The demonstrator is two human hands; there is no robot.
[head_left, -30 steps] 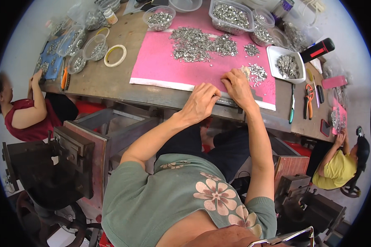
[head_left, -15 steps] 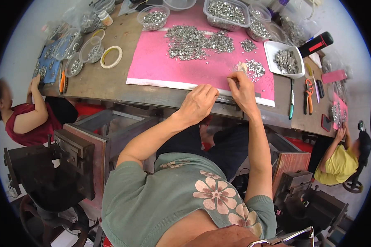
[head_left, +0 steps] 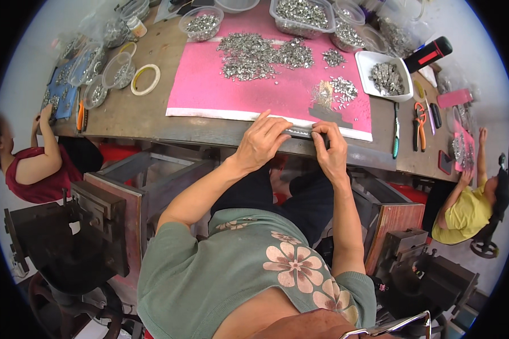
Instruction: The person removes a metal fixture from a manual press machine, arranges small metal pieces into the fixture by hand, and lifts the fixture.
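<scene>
My left hand (head_left: 262, 139) is at the front edge of the pink mat (head_left: 209, 90), its fingers closed on a thin silvery strip (head_left: 298, 131). At the strip's right end my right hand (head_left: 331, 146) pinches with thumb and fingers; what lies between its fingertips is hidden. A loose heap of small bright metal pieces (head_left: 343, 92) lies on the mat beyond my right hand. Beside it sits a small tan and gold patch (head_left: 326, 89), with a grey patch (head_left: 329, 114) below. Farther back are a broad pile of metal pieces (head_left: 246, 56) and a smaller pile (head_left: 333, 57).
A white tray (head_left: 404, 73) of metal parts stands right of the mat, near orange-handled pliers (head_left: 419, 127) and a teal-handled tool (head_left: 396, 138). Clear tubs (head_left: 201, 24) of pieces, tape rolls (head_left: 146, 79) and a black-red cylinder (head_left: 428, 54) surround the mat. Other people sit at both sides.
My right hand has come back from beside the small heap to the strip's end. My left hand's fingers have spread slightly. The person at right has stretched out an arm.
</scene>
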